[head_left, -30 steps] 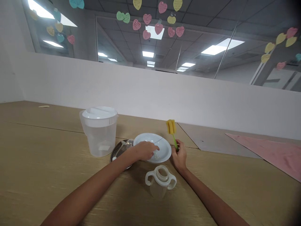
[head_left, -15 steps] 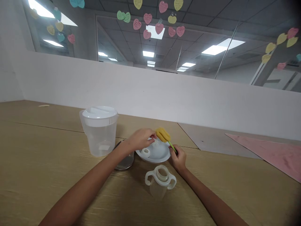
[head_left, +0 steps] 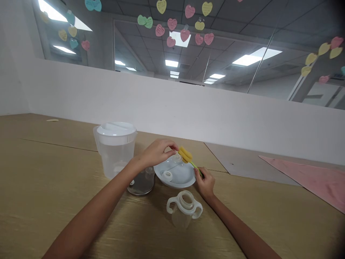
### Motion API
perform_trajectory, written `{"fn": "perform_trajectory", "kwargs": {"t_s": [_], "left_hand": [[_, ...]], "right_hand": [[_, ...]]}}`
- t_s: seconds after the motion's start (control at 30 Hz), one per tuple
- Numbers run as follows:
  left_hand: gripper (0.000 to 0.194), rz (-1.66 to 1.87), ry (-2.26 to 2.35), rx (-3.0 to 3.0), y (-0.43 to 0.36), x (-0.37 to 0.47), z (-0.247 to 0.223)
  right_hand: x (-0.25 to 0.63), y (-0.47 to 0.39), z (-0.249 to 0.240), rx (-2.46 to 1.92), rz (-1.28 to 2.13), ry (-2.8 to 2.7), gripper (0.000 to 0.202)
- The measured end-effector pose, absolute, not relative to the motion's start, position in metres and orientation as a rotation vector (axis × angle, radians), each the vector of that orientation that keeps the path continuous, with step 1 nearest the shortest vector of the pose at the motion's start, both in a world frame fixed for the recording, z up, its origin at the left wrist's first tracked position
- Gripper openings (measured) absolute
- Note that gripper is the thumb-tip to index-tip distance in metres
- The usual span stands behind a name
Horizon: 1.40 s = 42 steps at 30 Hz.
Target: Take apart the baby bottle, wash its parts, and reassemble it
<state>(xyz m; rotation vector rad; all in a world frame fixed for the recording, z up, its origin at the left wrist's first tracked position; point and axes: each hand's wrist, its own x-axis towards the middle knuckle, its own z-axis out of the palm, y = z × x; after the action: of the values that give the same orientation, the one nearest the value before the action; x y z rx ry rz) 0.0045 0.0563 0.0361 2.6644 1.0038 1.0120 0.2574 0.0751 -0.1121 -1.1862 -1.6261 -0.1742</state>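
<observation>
My right hand (head_left: 205,181) is closed round the green handle of a brush (head_left: 185,154) whose yellow sponge head points up and left over a white plate (head_left: 185,178). Over the plate's back left edge, my left hand (head_left: 161,150) pinches a small clear part (head_left: 177,157) that touches or nearly touches the sponge; its shape is partly hidden. A white ring (head_left: 167,175) lies in the plate. In front of the plate stands an uncapped clear bottle (head_left: 182,217) with two white handles.
A lidded clear pitcher (head_left: 115,149) stands at the left, behind my left forearm. Between it and the plate lies a grey metal tray (head_left: 141,184) with small parts on it. A pink sheet (head_left: 307,174) is at the right, and a white wall (head_left: 167,104) rises behind.
My left hand has moved slightly up and left. The sponge head has shifted a little left and down, close to my left fingers, and the clear part shows more.
</observation>
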Motion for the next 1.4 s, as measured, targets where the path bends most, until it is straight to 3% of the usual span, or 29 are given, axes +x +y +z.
{"fn": "perform_trajectory", "kwargs": {"t_s": [0.3,0.47,0.93,1.1,1.4], "left_hand": [[0.022,0.951,1.501,2.768,0.062,-0.01,0.04],[0.015,0.558,1.708,2.69,0.065,-0.028,0.041],[0.014,-0.192,1.549,2.363,0.081,-0.029,0.013],[0.017,-0.196,1.545,2.421,0.088,-0.022,0.002],[0.024,0.161,1.507,2.719,0.078,0.005,-0.006]], "right_hand": [[0.258,0.075,-0.114,-1.19,-0.164,-1.617,0.032],[0.257,0.075,-0.114,-1.2,-0.159,-1.603,0.033],[0.257,0.075,-0.112,-1.203,-0.169,-1.601,0.034],[0.258,0.076,-0.113,-1.213,-0.159,-1.605,0.034],[0.258,0.076,-0.114,-1.219,-0.156,-1.61,0.034]]}}
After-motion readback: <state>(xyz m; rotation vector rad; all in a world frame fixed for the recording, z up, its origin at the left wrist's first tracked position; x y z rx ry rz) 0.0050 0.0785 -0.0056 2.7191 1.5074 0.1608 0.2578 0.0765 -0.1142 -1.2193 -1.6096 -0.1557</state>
